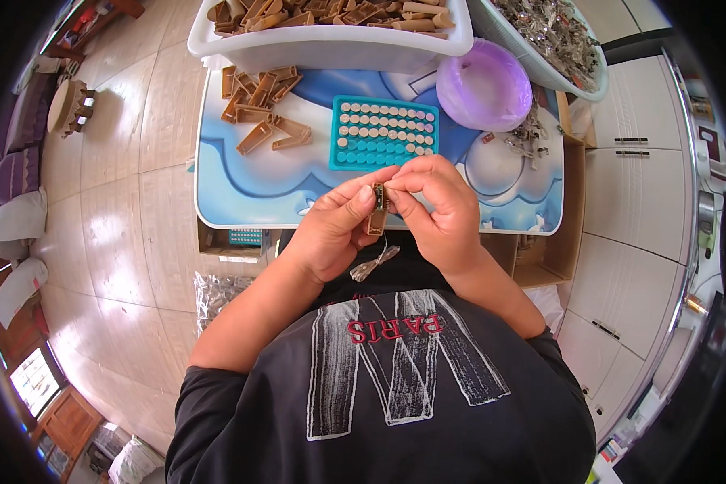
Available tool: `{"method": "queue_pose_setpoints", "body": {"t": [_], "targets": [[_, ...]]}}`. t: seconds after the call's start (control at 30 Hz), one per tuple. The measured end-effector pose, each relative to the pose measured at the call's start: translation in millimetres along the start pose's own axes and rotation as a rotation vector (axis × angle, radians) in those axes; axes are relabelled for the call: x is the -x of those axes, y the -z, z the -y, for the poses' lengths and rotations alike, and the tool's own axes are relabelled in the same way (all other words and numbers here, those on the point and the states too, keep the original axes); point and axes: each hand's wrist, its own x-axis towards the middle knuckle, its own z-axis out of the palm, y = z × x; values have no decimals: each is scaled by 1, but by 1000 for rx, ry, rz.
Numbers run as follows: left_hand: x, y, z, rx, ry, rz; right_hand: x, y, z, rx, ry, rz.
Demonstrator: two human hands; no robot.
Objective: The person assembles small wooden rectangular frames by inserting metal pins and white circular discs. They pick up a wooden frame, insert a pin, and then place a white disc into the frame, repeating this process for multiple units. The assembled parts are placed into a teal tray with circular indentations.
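Note:
Near the table's front edge, my left hand (334,222) is closed around a small brown plastic housing (375,223), held roughly upright. A small dark circuit board (379,196) shows at its upper end. The fingertips of my right hand (435,206) pinch at the housing's upper right side; what they grip, if anything, is too small to make out. A bundle of thin clear-coated wire (375,263) dangles below the housing. Just beyond my hands lies a teal tray (385,133) with rows of round pale pieces, several slots in its nearer rows without them.
Loose brown housings (264,105) lie at the table's left. Behind stands a white bin (330,52) full of brown parts. A purple-lined bowl (485,85) sits right, beside a basket (589,77) of wired parts. Cardboard boxes (552,234) stand under the table; white cabinets (633,194) line the right.

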Motion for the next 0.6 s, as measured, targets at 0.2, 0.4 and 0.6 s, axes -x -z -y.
{"method": "queue_pose_setpoints", "body": {"t": [0.2,0.4,0.6], "targets": [[2,-4,0,-152,-38,-73,-1,0,3,155,68,0],[3,-9,-2,-383,-84,-151,0,0,3,225,72,34],[4,-9,1,-373,-120,-148,3,-2,-2,154,11,59]]}}
